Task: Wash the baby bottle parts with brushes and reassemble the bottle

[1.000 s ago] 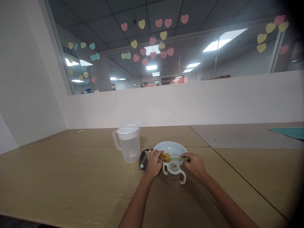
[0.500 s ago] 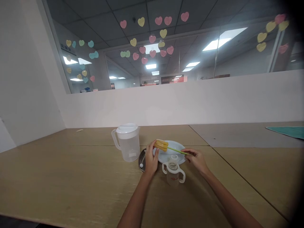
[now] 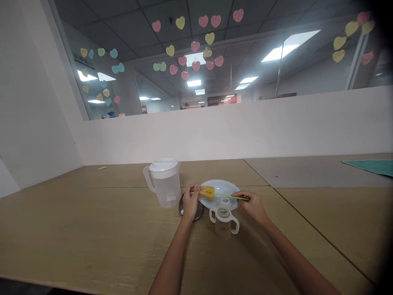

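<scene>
My left hand [image 3: 191,203] is closed around the yellow, sponge-like head of a bottle brush [image 3: 207,192]. The brush's thin green handle is in the fingers of my right hand [image 3: 252,206], so the brush lies level between both hands, above a pale oval plate [image 3: 218,183]. Just below it stands an upright, clear baby bottle [image 3: 224,225] with two white handles and an uncovered mouth. A small white ring-like part [image 3: 225,202] sits on the plate's near side behind the bottle. Partly hidden by my left hand is a dark round dish [image 3: 199,213] with a small white piece in it.
A translucent lidded pitcher [image 3: 167,190] stands left of the plate on the wooden table [image 3: 92,229]. At the far right lies a green cloth [image 3: 373,167]. A small flat scrap [image 3: 102,168] rests near the back wall [image 3: 208,139].
The brush's yellow head has turned and dropped slightly, and the handle is closer to level. My left hand has shifted a little left. The view has tilted slightly.
</scene>
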`<state>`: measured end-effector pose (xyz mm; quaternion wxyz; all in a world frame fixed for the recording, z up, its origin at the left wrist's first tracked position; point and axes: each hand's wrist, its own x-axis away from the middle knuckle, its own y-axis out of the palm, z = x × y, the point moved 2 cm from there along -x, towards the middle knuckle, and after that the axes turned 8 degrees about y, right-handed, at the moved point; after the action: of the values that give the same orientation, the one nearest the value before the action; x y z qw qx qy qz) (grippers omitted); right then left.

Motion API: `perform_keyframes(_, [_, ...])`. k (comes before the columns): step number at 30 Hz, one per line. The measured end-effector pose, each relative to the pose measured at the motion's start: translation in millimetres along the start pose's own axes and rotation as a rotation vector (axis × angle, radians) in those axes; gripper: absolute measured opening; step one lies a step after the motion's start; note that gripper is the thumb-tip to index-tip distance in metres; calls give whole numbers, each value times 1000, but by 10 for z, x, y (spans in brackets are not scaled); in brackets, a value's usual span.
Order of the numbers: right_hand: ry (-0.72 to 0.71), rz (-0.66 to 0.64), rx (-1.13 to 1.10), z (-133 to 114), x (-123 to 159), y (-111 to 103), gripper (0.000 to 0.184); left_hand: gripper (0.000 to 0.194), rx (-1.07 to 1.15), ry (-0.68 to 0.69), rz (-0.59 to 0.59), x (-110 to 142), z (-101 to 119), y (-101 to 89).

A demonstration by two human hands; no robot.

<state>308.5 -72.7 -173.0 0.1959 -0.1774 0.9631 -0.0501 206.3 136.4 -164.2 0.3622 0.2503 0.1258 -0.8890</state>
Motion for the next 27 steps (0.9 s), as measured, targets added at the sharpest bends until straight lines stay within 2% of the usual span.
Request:
perform_keyframes(4, [-24,82,54,61,-25,-22,31,39,-268,88,236,-83,-60,-215])
perform_keyframes(7, [-26,162,82,100,-53,-86,34,37,-526,171,259,-105,-102,-306])
perform_keyframes(11, [-47,206,97,96,-64,-125,33,40,-717,196,159,-79,-156,-309])
perform_keyframes(16, [-69,218,145,42,-53,-100,33,53,-789,156,11,-45,-243,-245])
perform_keyframes(20, [-78,230,177,32,-61,-99,35,30,-849,82,-126,-45,-330,-218])
perform_keyframes(23, [-74,232,197,48,-65,-106,36,13,-934,94,-217,-31,-374,-207])
perform_keyframes(25, [-69,225,221,65,-66,-107,36,12,-960,142,-267,-17,-395,-199])
perform_keyframes(27, [-69,215,248,82,-67,-107,37,19,-966,209,-303,-7,-404,-191])
